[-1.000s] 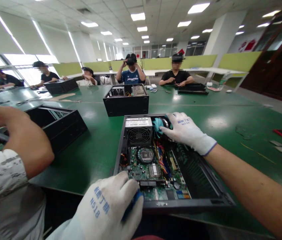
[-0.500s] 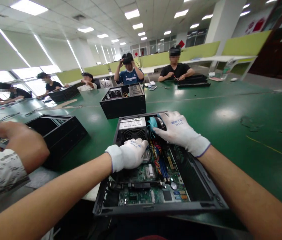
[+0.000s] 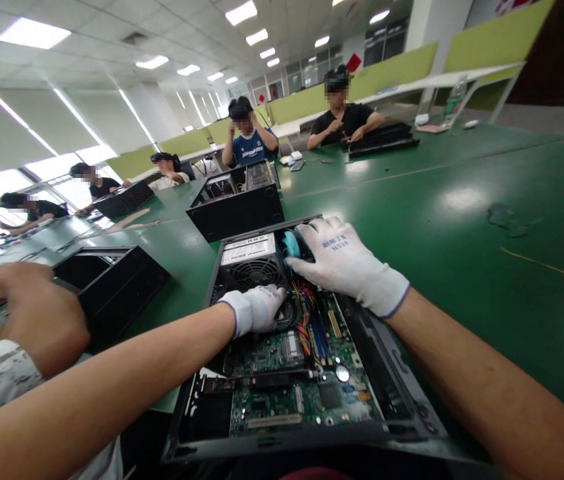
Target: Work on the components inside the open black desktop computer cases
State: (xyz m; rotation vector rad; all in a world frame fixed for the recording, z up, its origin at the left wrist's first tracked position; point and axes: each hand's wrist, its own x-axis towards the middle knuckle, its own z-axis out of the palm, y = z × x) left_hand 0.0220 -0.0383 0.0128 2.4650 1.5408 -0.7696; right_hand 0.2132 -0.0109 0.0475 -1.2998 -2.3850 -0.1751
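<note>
An open black computer case (image 3: 282, 443) lies on its side before me, its green motherboard (image 3: 262, 360) facing up. My left hand (image 3: 261, 310), in a white glove, reaches over the board beside the power supply's fan grille (image 3: 256, 272). Its fingers are curled together near a thin black cable, and what they pinch is hidden. At the far right corner of the case my gloved right hand (image 3: 335, 257) has its thumb and fingers around a teal bundle (image 3: 291, 244). Colored power wires (image 3: 305, 320) run down from there, next to the blue memory slots (image 3: 319, 337).
A second black case (image 3: 237, 210) stands just beyond mine, and another (image 3: 122, 287) is at my left. A co-worker's blurred hand (image 3: 42, 313) works beside it. Several people sit around the green table (image 3: 462, 267). A yellow strip (image 3: 547, 265) lies at right.
The view has tilted and shifted, so the case appears lower and further left. My left hand has moved slightly up the board. My right hand stays at the teal bundle, now covering more of it.
</note>
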